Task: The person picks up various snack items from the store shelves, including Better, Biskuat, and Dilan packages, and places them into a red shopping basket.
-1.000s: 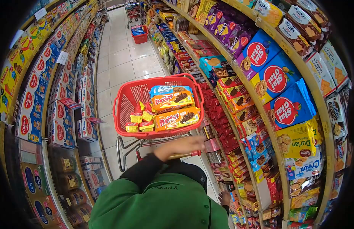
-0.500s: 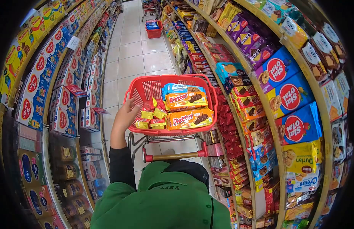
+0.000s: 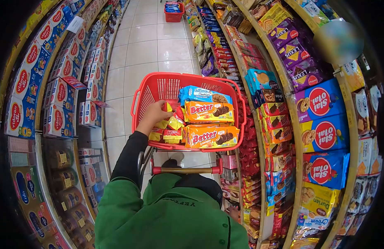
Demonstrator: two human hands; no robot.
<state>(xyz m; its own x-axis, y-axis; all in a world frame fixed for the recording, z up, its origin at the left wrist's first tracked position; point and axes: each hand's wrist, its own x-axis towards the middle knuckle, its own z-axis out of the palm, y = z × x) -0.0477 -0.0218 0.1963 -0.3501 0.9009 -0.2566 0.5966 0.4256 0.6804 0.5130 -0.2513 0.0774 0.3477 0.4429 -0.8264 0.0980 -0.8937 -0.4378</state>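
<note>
My left hand (image 3: 154, 115) reaches over the left side of a red shopping basket (image 3: 148, 96), its fingers closed on a small red and yellow snack packet (image 3: 168, 108) at the top of a pile. Right of the pile lie orange Better biscuit packs (image 3: 208, 111), with another Better pack (image 3: 212, 136) nearer me. A blue cookie pack (image 3: 206, 95) is behind them. The basket sits on a cart with a brown handle (image 3: 185, 170). Low beside the right shelf, part of my right hand (image 3: 233, 213) shows past my green shirt; its fingers are hard to make out.
Shelves of biscuits, including Slai O'lai packs (image 3: 322, 135) and purple Lexus packs (image 3: 297, 58), line the right. Vidoran boxes (image 3: 22, 79) and jars (image 3: 63, 157) fill the left shelves. Farther along the tiled aisle (image 3: 142, 50) stands another red basket (image 3: 174, 15).
My left hand has moved from the basket's left rim into the basket and closed on a small packet. The view has shifted, and part of my right hand now shows.
</note>
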